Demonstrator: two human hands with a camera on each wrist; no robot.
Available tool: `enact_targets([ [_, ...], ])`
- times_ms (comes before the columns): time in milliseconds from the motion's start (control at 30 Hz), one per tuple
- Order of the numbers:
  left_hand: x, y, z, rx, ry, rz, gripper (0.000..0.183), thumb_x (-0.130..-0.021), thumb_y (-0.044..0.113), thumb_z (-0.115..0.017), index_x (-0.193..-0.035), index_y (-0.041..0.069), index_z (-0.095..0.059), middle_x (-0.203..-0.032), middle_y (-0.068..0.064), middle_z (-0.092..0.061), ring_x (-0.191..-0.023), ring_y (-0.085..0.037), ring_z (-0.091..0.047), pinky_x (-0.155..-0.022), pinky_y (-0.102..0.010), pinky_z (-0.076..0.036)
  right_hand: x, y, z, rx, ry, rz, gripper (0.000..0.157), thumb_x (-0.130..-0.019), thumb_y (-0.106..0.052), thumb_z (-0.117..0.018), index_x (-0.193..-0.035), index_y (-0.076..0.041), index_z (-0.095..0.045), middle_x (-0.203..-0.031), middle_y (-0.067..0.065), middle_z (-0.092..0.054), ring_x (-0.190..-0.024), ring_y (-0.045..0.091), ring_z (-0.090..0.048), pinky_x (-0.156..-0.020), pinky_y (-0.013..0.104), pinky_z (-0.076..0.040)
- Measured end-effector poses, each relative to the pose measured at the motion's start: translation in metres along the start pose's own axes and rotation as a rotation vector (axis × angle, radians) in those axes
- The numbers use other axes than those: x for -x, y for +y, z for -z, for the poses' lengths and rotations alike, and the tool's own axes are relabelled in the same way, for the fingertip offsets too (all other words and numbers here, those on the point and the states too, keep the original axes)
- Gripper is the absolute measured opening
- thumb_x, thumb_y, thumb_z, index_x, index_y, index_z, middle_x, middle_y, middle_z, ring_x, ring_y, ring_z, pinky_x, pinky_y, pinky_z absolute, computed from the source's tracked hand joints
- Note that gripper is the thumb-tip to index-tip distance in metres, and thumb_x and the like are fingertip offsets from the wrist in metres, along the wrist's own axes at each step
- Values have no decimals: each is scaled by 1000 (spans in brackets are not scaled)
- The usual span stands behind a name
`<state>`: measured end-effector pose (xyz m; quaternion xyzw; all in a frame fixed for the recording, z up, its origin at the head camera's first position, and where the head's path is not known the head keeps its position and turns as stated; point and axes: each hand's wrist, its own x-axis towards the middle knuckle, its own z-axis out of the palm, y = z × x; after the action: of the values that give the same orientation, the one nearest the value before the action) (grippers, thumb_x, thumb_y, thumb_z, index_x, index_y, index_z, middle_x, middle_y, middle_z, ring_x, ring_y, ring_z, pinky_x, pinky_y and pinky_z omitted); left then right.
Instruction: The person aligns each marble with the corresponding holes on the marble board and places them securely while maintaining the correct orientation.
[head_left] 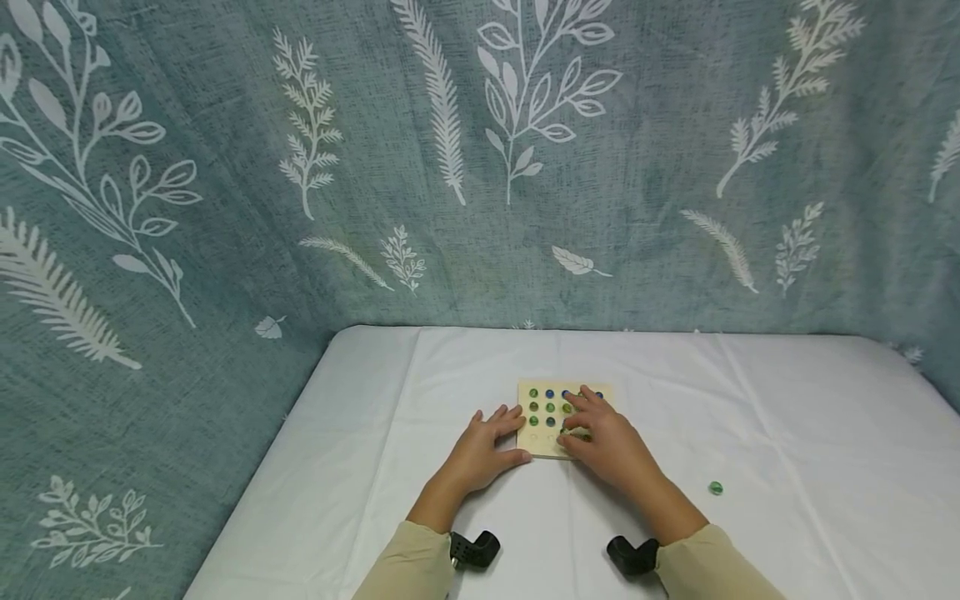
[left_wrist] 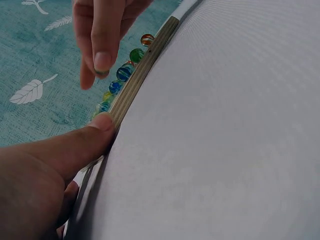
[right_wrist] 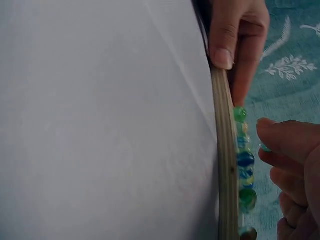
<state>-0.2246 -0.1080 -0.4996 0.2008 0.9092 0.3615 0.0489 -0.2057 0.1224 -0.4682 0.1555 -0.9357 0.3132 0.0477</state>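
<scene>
A pale wooden board (head_left: pixel 525 450) lies on the white cloth, with rows of glass marbles (head_left: pixel 550 407) sitting in its hollows. At its left front corner my left hand (head_left: pixel 483 450) holds it, the thumb (left_wrist: pixel 102 122) against the front edge and the fingers along the left side. Over the board's right part, my right hand (head_left: pixel 611 437) pinches a greenish marble (right_wrist: pixel 265 147) between thumb and index finger, mostly hidden by the fingertips. In the left wrist view this hand is raised above the marble row. Some marbles on the right are covered by it in the head view.
One loose green marble (head_left: pixel 716 488) lies on the white cloth (head_left: pixel 750 417), right of the board. Two empty hollows (head_left: pixel 534 437) show in the board's front row. A teal leaf-patterned curtain (head_left: pixel 525 250) hangs behind and at the left. Black devices (head_left: pixel 633 556) are strapped at both wrists.
</scene>
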Motion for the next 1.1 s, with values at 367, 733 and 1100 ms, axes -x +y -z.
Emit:
enact_targets([
  [367, -1, 1, -1, -16, 1, -4, 64, -86, 39, -74, -143, 18, -54, -153, 12, -41, -147, -15, -31, -127, -46, -11, -9, -10, -10, 141, -52, 23, 20, -86, -25, -77, -99, -10, -78, -149, 15, -48, -146, 40, -29, -110, 65, -37],
  [733, -2, 1, 1, -28, 2, -13, 64, -86, 37, -75, -142, 16, -55, -153, 10, -42, -147, -15, -31, -127, -46, -11, -14, -13, -14, 173, -67, 22, 24, -85, -26, -78, -103, -10, -77, -150, 13, -48, -147, 37, -29, -110, 67, -35],
  [1100, -2, -1, 0, -30, -2, -8, 64, -86, 38, -75, -143, 18, -54, -153, 12, -41, -147, -14, -31, -127, -45, -11, -13, -14, -11, 162, -87, 4, 25, -86, -27, -77, -104, -10, -77, -151, 12, -46, -147, 38, -27, -110, 66, -35],
])
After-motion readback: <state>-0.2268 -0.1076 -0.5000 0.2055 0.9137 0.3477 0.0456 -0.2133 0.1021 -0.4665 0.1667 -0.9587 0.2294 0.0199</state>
